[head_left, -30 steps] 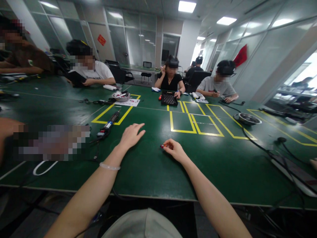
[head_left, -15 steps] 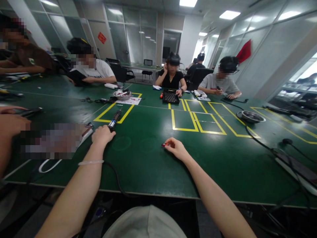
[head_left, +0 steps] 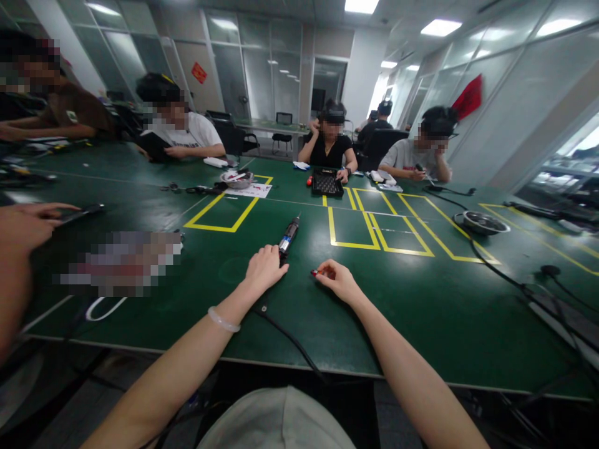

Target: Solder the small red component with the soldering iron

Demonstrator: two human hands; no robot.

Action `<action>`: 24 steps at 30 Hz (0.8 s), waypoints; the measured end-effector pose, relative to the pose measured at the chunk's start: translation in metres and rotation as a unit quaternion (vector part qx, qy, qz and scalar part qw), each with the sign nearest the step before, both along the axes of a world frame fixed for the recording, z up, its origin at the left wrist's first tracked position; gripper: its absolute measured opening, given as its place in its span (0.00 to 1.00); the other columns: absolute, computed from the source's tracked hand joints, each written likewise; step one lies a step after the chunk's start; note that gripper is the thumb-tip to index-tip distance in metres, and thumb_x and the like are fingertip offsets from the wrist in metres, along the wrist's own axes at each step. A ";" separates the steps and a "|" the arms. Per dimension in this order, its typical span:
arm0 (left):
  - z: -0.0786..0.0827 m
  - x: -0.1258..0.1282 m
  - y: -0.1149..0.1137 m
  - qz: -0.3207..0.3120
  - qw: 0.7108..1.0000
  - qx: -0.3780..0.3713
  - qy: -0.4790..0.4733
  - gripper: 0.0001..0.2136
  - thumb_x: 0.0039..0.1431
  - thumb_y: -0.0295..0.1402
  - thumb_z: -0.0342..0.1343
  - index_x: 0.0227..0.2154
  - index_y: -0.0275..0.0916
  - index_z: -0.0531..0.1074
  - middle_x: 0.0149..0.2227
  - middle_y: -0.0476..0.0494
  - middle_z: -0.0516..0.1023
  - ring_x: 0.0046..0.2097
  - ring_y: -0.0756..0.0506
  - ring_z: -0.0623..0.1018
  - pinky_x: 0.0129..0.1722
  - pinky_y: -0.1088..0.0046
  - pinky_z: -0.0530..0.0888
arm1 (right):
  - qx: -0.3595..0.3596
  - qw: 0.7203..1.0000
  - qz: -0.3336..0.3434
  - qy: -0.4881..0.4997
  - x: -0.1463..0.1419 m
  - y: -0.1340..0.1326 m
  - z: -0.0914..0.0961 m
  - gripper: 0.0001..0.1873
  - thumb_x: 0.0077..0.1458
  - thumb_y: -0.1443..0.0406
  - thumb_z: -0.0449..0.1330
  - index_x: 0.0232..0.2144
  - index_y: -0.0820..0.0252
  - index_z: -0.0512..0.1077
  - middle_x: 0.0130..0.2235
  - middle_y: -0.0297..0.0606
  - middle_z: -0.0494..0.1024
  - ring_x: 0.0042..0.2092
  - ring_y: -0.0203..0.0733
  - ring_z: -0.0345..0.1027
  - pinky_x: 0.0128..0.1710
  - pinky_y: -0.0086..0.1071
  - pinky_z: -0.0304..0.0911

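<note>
My left hand (head_left: 266, 268) is wrapped round the rear of a dark electric screwdriver (head_left: 289, 236) with a blue-and-silver band. Its thin bit points away from me, up and slightly right. A black cord (head_left: 292, 342) runs from beneath that wrist toward the table's front edge. To the right, my right hand (head_left: 337, 282) rests low over the green table (head_left: 299, 312), fingers pinched on a small red piece (head_left: 314, 272). Its kind is too small to make out, and the fingers cover part of it. A short gap separates the two hands.
Yellow tape rectangles (head_left: 355, 245) mark the tabletop ahead. A metal bowl (head_left: 486, 222) stands right, near a black cable. Another bowl (head_left: 237, 179) sits on paper at the far left. A black tray (head_left: 327, 183) lies before a co-worker. At left, another person's hand (head_left: 28, 224) holds a phone-like object.
My left hand has carried the electric screwdriver to the right, close to my right hand, and the cord followed. My right hand keeps its pinch on the red piece, almost still.
</note>
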State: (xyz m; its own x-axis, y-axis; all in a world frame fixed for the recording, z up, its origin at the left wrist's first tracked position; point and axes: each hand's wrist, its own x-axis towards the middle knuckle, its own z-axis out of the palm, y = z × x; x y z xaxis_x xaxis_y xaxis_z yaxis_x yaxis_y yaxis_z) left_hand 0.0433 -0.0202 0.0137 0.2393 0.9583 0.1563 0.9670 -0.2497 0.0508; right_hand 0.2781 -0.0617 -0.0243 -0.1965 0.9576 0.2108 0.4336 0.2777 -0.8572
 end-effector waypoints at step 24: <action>-0.009 0.040 -0.031 -0.131 0.988 -0.025 -0.079 0.22 0.57 0.40 0.55 0.53 0.41 0.62 0.50 0.37 0.69 0.50 0.38 0.71 0.47 0.63 0.69 | 0.106 0.990 0.038 -0.090 -0.011 0.001 -0.004 0.03 0.55 0.65 0.59 0.33 0.57 0.70 0.33 0.35 0.69 0.32 0.37 0.63 0.35 0.31 0.60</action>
State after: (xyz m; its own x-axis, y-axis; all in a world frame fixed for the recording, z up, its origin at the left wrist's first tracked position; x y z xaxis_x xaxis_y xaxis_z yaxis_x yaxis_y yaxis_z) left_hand 0.0830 -0.0514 0.0043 0.4567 0.8741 0.1651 0.8482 -0.4839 0.2153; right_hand 0.2668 -0.0604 -0.0279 -0.3187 0.8767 0.3604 0.5451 0.4806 -0.6870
